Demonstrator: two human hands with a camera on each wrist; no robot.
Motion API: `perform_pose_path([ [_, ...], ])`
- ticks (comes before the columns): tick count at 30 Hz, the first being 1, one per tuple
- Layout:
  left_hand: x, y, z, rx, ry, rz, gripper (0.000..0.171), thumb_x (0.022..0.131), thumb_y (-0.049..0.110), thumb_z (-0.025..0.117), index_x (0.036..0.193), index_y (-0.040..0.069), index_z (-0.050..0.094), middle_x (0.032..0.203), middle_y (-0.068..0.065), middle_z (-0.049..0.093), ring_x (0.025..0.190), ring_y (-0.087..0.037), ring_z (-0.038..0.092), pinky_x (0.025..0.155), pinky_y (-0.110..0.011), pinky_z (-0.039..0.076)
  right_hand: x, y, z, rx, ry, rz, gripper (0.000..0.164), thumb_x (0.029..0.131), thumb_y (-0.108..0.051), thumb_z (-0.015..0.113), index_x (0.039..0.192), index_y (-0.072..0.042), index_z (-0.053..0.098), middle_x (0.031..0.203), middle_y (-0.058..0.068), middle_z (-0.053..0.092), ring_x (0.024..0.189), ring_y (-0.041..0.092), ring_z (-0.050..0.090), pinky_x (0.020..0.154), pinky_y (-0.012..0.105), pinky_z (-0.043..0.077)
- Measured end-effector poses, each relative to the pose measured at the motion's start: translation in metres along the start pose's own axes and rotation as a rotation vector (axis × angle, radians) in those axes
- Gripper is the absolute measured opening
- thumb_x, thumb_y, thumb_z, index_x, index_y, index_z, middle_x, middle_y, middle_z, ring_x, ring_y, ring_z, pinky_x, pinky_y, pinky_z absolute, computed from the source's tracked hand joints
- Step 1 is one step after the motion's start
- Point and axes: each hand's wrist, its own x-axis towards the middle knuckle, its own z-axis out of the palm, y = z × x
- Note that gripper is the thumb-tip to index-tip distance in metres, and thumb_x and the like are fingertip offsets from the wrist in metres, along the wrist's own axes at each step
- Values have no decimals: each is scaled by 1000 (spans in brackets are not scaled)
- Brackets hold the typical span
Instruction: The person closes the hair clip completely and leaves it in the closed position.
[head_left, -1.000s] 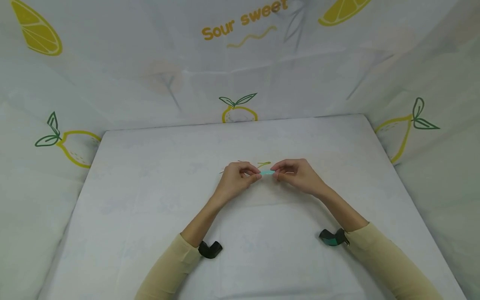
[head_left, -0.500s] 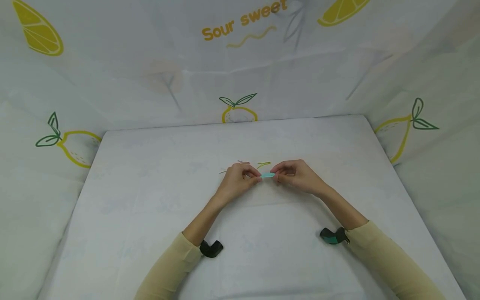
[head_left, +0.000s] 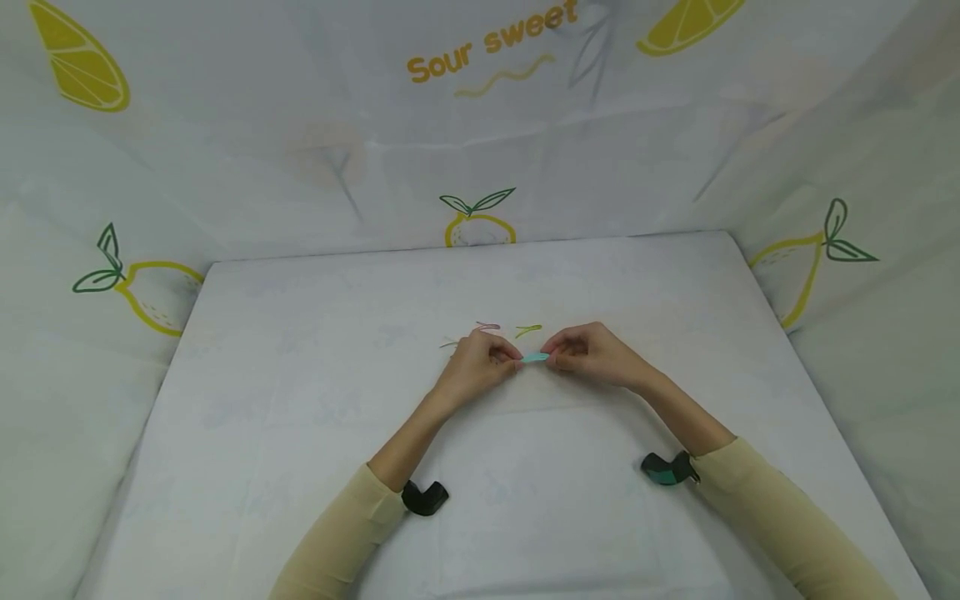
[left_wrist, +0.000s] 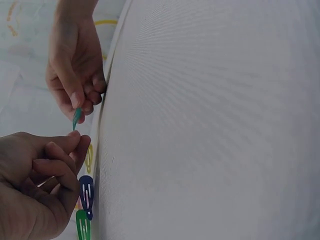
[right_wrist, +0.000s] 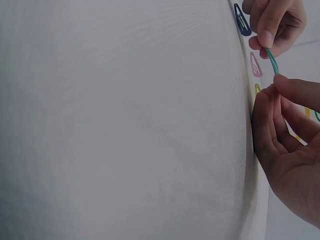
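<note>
A turquoise snap hair clip [head_left: 535,357] is stretched level between my two hands over the table. My left hand [head_left: 477,365] pinches one end of it between thumb and fingertips. At the other end, the thumb and fingers of my right hand [head_left: 594,356] pinch it too. Seen from the left wrist, the clip [left_wrist: 76,117] looks slim and slightly bent, its ends hidden under the fingertips. Just beyond the hands lie a yellow hair clip [head_left: 528,330] and a pink hair clip [head_left: 488,326].
In the left wrist view, a dark blue hair clip [left_wrist: 86,195] and a green hair clip [left_wrist: 83,226] lie beside the left hand. A white cloth covers the table [head_left: 300,375]. Lemon-printed sheeting [head_left: 285,167] hangs behind and at both sides.
Both hands have drawn slightly toward the body with the turquoise clip between them. The pink and yellow clips behind now show more fully.
</note>
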Motion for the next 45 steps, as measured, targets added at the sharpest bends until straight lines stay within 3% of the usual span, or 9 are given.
perform_pose_path([
  [8, -1, 1, 1, -8, -19, -23, 7, 96, 7, 79, 99, 3, 84, 89, -9, 83, 75, -8, 68, 69, -21, 50, 0, 1, 0, -8, -22, 15, 21, 101, -10, 76, 117, 4, 77, 99, 16, 79, 81, 6, 67, 78, 19, 54],
  [17, -2, 1, 1, -72, -51, -69, 8, 98, 6, 77, 101, 0, 82, 87, -15, 81, 51, -8, 56, 50, -21, 46, 0, 0, -1, 11, -47, 42, 22, 100, -7, 76, 119, 3, 75, 104, 18, 80, 87, 8, 69, 83, 18, 55],
  [45, 0, 3, 3, 11, -52, -53, 9, 98, 6, 78, 103, -1, 82, 86, -14, 81, 50, -6, 57, 50, -20, 46, 1, -2, -1, 4, -51, 57, 21, 100, -13, 78, 117, 0, 76, 97, 9, 74, 84, 10, 65, 80, 20, 53],
])
